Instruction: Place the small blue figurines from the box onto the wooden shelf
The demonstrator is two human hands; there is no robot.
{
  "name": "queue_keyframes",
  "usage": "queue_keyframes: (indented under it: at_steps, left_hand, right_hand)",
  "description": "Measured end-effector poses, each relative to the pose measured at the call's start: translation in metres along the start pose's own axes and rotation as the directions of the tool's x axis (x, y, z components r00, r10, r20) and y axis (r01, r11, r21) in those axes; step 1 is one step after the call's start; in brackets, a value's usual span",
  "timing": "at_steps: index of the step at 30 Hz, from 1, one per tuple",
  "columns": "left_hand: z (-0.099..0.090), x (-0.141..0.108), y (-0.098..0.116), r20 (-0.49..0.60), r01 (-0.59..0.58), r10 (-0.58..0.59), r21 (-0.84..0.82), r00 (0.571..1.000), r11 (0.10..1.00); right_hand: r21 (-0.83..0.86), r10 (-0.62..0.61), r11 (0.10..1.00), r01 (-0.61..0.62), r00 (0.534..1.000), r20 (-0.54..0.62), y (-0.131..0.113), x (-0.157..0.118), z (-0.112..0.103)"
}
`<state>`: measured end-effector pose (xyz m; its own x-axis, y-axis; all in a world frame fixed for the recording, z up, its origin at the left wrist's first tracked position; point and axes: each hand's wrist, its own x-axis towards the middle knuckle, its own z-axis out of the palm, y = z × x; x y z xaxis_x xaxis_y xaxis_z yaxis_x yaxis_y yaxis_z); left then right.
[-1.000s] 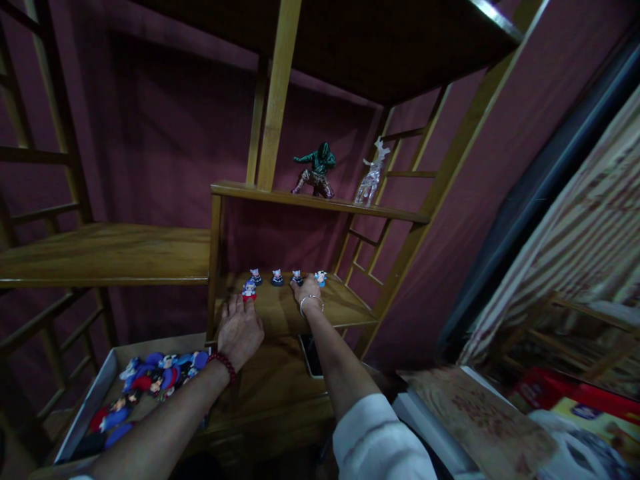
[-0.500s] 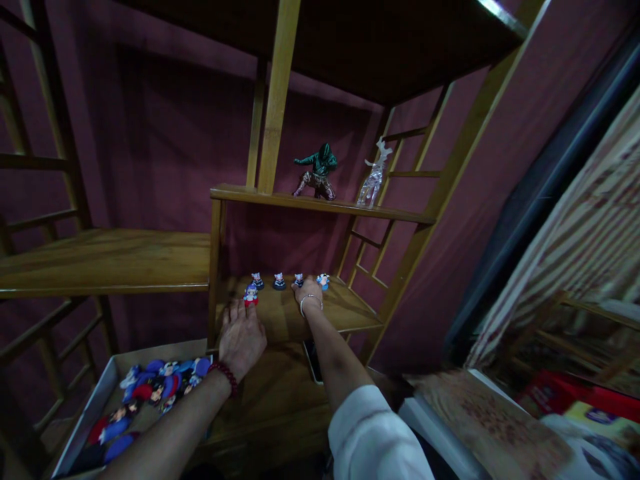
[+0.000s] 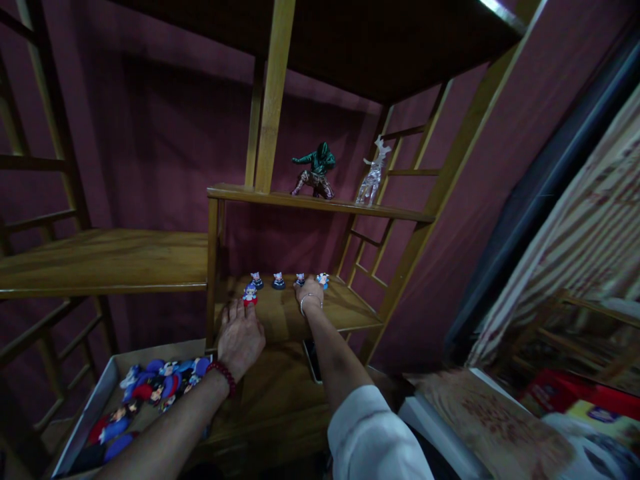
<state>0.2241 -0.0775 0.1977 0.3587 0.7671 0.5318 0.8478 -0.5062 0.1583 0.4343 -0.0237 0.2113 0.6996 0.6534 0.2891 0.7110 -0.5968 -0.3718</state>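
Note:
My left hand [image 3: 241,339], with a dark red bead bracelet, reaches over the lower shelf's front edge. Its fingertips are closed at the red base of a purple-haired figurine [image 3: 250,294]; the thumb is hidden. Farther right, my right hand [image 3: 310,291], wearing a pale bracelet, has its fingers closed at a small cat-eared figurine [image 3: 300,279] on a dark base, partly covered by the fingers. Two similar figurines, a left one [image 3: 257,280] and a middle one [image 3: 279,281], stand in the same row. A white-and-blue figurine [image 3: 323,281] stands just right of my right hand.
An open box [image 3: 87,407] with several colourful figurines sits at lower left. A phone [image 3: 313,361] lies below the lower shelf [image 3: 280,321]. Above, the upper shelf [image 3: 280,199] carries a green hooded figure [image 3: 316,170] and a clear deer [image 3: 373,172]. Wooden posts frame the compartment.
The cat-eared figurine at my right hand has shifted very slightly right, away from the middle one. My left hand keeps its place at the purple-haired figurine. The view has shifted a little.

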Motion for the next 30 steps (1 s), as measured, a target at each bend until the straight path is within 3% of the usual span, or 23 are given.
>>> queue_keyframes:
  at_steps: [20,30]
  left_hand:
    - [0.003,-0.001,-0.001,-0.031,-0.007,0.006,-0.014,1.0,1.0]
    - [-0.006,-0.002,0.0,0.004,0.006,-0.006,-0.037,1.0,0.999]
  right_hand:
    - [0.017,-0.012,1.0,0.013,0.998,-0.064,0.004,-0.015,-0.006]
    - [0.172,-0.074,0.982,0.081,0.996,-0.051,0.001,-0.028,-0.007]
